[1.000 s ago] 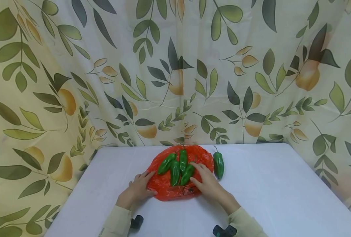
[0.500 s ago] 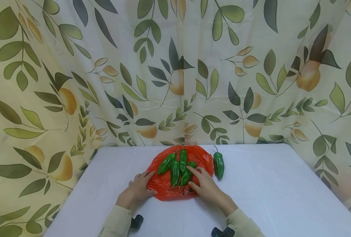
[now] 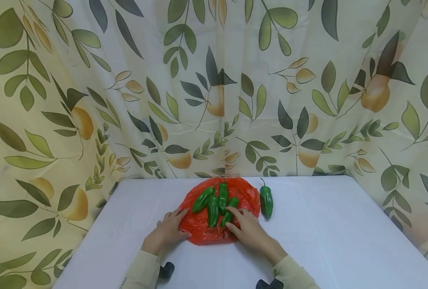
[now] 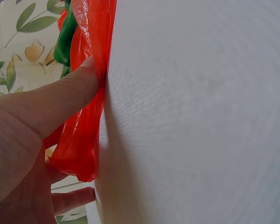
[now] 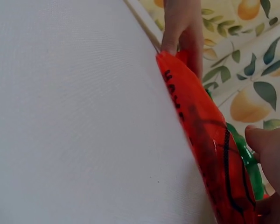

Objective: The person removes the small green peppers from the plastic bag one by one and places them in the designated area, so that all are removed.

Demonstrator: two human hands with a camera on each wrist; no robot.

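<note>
Several green peppers [image 3: 212, 210] lie on a red plastic bag [image 3: 203, 235] spread on the white table. My left hand [image 3: 168, 232] rests at the bag's left edge, its index finger and thumb spread apart. In the left wrist view the straight left thumb [image 4: 79, 84] presses on the red plastic [image 4: 77, 151]. My right hand [image 3: 250, 230] reaches over the bag's right side, its index finger lying across the rightmost pepper [image 3: 233, 203] and its thumb near that pepper's lower end. In the right wrist view the thumb is close above a green pepper [image 5: 252, 172].
A single green pepper [image 3: 267, 202] with a long stem lies on the table [image 3: 326, 237] just right of the bag. Behind the table hangs a leaf-and-fruit patterned curtain [image 3: 250, 132]. Dark printing and a dark cord-like line show on the bag's near side.
My right hand has slid left and slightly toward me, its index finger passing from the rightmost pepper's stem end to its middle. My left hand and the other peppers have stayed in place.
</note>
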